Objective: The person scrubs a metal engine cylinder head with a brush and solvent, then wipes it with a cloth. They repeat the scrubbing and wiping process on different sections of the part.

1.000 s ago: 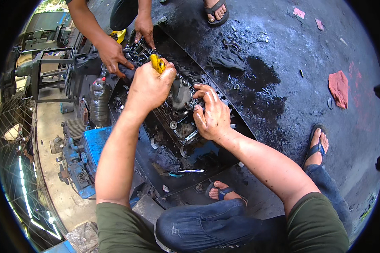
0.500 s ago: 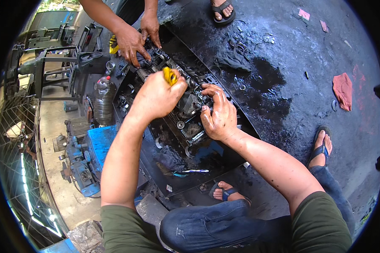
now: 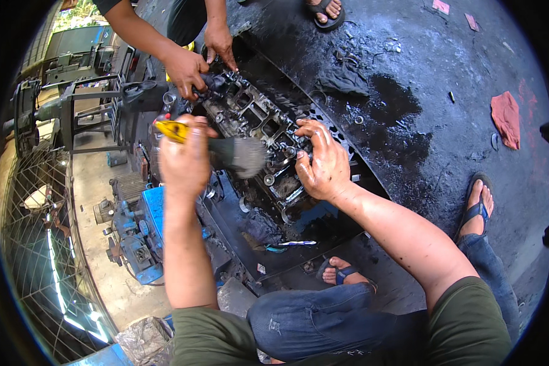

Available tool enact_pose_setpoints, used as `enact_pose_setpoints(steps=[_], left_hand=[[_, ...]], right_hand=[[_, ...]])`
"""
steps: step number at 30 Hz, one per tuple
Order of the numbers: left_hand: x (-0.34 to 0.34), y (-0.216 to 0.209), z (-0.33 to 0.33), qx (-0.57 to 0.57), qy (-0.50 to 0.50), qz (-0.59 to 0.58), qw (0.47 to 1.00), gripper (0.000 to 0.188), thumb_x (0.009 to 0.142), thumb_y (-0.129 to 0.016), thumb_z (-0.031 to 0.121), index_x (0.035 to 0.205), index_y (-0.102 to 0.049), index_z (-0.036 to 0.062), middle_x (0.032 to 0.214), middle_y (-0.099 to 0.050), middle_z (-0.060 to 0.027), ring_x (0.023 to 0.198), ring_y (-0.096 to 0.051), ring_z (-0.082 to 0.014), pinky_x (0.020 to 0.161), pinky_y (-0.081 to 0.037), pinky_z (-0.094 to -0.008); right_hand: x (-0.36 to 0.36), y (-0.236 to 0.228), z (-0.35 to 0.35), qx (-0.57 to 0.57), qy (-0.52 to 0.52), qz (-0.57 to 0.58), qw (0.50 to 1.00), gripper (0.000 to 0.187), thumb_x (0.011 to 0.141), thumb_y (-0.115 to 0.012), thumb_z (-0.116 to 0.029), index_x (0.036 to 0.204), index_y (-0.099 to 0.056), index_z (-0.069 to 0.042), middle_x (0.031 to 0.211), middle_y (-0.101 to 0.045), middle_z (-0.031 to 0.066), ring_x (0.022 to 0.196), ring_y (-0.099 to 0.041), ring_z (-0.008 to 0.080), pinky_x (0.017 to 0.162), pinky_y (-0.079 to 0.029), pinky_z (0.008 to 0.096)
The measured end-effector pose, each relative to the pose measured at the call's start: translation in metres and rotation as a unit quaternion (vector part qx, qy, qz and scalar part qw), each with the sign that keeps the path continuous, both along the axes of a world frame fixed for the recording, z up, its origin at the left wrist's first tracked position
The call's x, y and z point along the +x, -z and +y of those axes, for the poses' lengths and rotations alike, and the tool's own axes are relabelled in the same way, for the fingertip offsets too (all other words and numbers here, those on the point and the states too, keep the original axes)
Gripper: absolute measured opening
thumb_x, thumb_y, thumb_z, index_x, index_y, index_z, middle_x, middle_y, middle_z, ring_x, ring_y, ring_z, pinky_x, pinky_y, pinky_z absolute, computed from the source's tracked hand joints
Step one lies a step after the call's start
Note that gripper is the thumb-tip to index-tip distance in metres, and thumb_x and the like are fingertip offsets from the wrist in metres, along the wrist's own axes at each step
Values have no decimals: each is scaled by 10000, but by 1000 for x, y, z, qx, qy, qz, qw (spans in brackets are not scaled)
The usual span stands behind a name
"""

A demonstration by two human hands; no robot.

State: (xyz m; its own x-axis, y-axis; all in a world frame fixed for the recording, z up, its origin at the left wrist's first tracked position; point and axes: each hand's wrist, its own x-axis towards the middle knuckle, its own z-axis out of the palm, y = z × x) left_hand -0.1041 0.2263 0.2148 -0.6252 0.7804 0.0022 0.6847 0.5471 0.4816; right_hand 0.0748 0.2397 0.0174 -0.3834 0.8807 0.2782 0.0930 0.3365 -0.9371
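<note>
My left hand [image 3: 186,160] grips a paintbrush by its yellow handle [image 3: 172,130]. The brush's wide bristles [image 3: 249,157] point right, blurred by motion, over the near left side of a cylinder head [image 3: 247,105]. That oily metal part lies in a large black tray [image 3: 378,183]. My right hand [image 3: 323,160], wet with dark oil, clasps the near right end of the cylinder head, thumb and bent fingers on its edge. Across from me, a co-worker's two hands [image 3: 188,70] hold the far end.
Inside the tray's near end lie a dark rag [image 3: 261,226] and a toothbrush [image 3: 297,243]. Blue machinery [image 3: 134,241] stands at left. Oil stains, a dark cloth [image 3: 343,80] and a red cloth [image 3: 505,119] mark the floor at right.
My left hand has swung left and back, tilting the brush so that its bristles now show. My right hand keeps its place on the cylinder head. The view has shifted slightly.
</note>
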Motion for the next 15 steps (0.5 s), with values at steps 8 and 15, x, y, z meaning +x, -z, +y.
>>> enact_pose_setpoints(steps=[8, 15], left_hand=[[3, 54, -24, 127, 31, -70, 989, 312, 1058, -669, 209, 821, -657, 6, 663, -603, 12, 631, -526, -87, 577, -444, -309], [1, 44, -1, -89, 214, 0, 973, 202, 1000, -660, 152, 857, -653, 10, 710, -604, -13, 687, -540, -105, 639, -471, -325]], right_hand=[[-1, 3, 0, 22, 1, 13, 1000, 379, 886, -600, -150, 1245, -573, -32, 1340, -619, 219, 1219, -631, 423, 1021, -530, 499], [-2, 1, 2, 23, 0, 4, 1000, 372, 914, -585, -177, 1258, -560, -36, 1352, -610, 226, 1231, -620, 444, 1025, -527, 511]])
